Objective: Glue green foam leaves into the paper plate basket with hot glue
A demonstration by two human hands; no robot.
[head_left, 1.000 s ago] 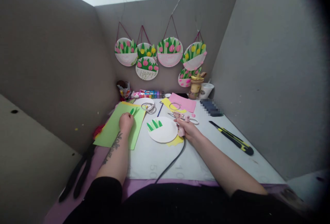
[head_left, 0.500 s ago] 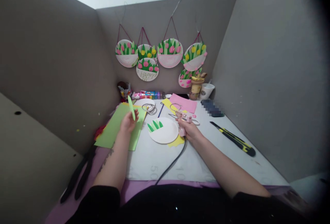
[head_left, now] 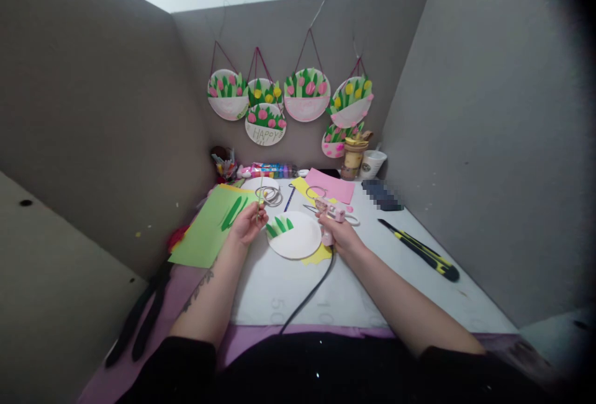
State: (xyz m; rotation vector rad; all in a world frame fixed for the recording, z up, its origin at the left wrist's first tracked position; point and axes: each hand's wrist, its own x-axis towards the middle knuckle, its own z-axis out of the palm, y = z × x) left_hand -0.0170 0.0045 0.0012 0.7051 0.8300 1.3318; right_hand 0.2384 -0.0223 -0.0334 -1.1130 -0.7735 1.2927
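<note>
Across the near edge of the white table (head_left: 372,308) I see a black cord (head_left: 310,298) running up to the pink glue gun (head_left: 333,210) in my right hand (head_left: 343,231), whose fingers wrap its handle. The white plate (head_left: 298,242) lies flat between my hands, back from the near edge, its right rim just beside the gun; I cannot tell whether they touch. My left hand (head_left: 246,224) is at the plate's left rim, thumb and forefinger pinching a thin green strip (head_left: 259,196) upright and edge-on, the other fingers loosely curled. I judge the work to be at an early stage: a small fan of green leaves (head_left: 280,225) sits at the plate's upper left, while the rest of its face is bare and carries no blooms. More dark green strips (head_left: 233,213) lie unused on the light green sheet (head_left: 198,239) along the table's left edge. Near the right edge lies a utility knife (head_left: 419,249), with a pink sheet (head_left: 333,185) toward the far edge. Beyond, on the grey back panel (head_left: 284,22), hanging plates (head_left: 307,108) show leaves with pink or yellow blooms, fuller than mine.
</note>
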